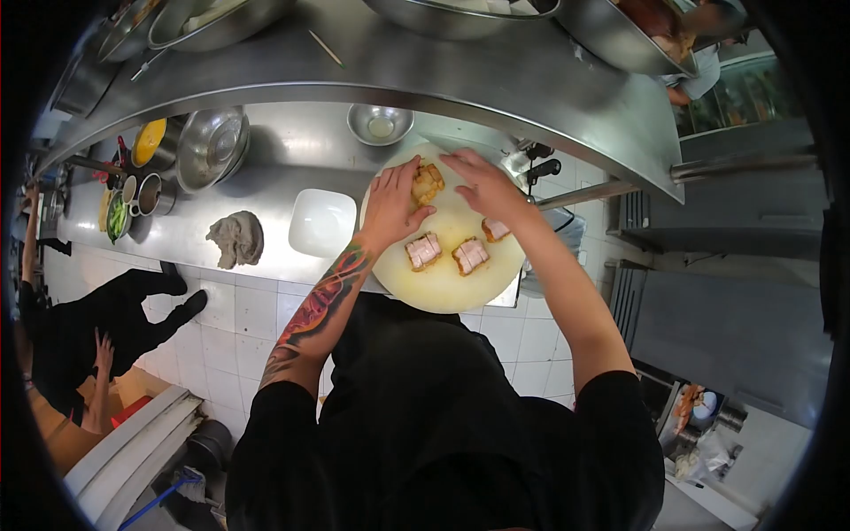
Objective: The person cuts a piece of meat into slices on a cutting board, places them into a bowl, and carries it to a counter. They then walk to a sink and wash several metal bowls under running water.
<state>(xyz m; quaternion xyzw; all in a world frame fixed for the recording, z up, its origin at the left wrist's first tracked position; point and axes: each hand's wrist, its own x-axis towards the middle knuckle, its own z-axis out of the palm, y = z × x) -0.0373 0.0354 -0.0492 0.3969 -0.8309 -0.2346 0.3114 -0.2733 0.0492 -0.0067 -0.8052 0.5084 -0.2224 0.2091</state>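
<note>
A round, pale cutting board (443,292) lies on the steel counter in front of me. My left hand (394,202) rests at the left side of a golden-crusted piece of meat (428,184), fingers stretched out and thumb apart. On the other side of that piece, my right hand (485,183) is spread with nothing visible in it. Nearer to me on the board are cut meat blocks with pale pink tops and browned edges: a left one (423,251), a middle one (470,256) and a right one (495,230), partly covered by my right forearm.
Left of the board stand a white square bowl (321,223) and a crumpled grey cloth (235,239). Steel bowls (211,149) sit farther left, a small steel bowl (381,124) behind. A steel shelf (390,66) overhangs the counter. A person in black (115,319) is at far left.
</note>
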